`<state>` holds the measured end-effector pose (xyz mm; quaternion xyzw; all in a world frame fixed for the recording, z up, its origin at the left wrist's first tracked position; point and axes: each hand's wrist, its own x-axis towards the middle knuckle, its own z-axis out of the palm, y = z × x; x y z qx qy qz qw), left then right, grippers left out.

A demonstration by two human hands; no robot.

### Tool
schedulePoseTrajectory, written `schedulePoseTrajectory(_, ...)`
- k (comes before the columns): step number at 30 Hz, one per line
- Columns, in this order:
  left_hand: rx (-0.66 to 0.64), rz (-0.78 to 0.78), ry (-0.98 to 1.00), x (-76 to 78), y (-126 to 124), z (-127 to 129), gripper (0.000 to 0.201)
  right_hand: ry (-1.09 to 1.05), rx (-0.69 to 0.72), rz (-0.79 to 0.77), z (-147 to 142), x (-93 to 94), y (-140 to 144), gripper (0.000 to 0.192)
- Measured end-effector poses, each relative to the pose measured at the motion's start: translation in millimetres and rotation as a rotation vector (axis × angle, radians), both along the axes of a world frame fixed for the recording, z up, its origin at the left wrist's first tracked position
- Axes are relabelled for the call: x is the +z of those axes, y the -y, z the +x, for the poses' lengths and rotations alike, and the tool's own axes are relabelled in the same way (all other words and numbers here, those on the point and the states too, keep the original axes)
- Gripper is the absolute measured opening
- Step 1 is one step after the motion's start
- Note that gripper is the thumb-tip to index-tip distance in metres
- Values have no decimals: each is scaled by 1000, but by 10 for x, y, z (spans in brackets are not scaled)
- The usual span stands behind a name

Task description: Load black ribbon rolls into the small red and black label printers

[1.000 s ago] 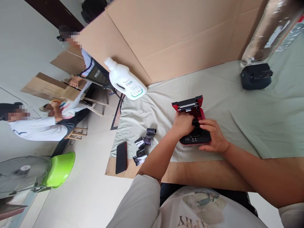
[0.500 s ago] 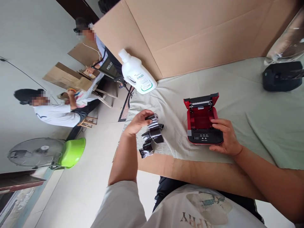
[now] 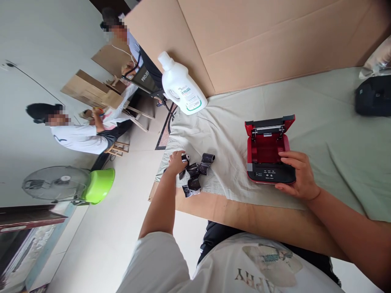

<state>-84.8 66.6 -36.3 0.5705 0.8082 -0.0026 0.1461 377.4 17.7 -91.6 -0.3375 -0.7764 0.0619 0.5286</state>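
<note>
Two hands split: my left hand (image 3: 176,162) has dropped onto the black rolls (image 3: 195,173), gripping one; right hand (image 3: 297,174) still clasps the open red printer (image 3: 269,152). Bottle (image 3: 182,87) label unreadable.

Printer (image 3: 270,152): glossy red and matt black plastic. Rolls (image 3: 195,173): shiny black film. Table cover (image 3: 320,138): pale green creased cloth. Bottle (image 3: 181,87): smooth white plastic. Backboard (image 3: 259,36): matt brown cardboard.
</note>
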Motion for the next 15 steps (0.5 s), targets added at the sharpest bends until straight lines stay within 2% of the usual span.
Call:
schedulePoseTrajectory(3, -157, -42, -45, 105, 109, 130, 54, 17, 2, 1, 4, 10, -2, 62)
schedulePoseTrajectory(6, -336, -177, -113, 100, 179, 330, 46, 16, 7, 14, 3, 10, -7, 61)
schedulePoseTrajectory(9, -337, -189, -221, 14, 205, 508, 44, 6, -1, 17, -7, 3, -8, 60)
schedulePoseTrajectory(11, -334, -177, -245, 20, 220, 569, 42, 4, -14, 14, -19, 1, -5, 60)
schedulePoseTrajectory(13, -356, -193, -248, 147, 258, 591, 38, -1, -21, 19, -33, 5, 0, 60)
schedulePoseTrajectory(15, -375, -225, -212, 397, 326, 613, 36, -14, -16, 35, -49, 15, 4, 61)
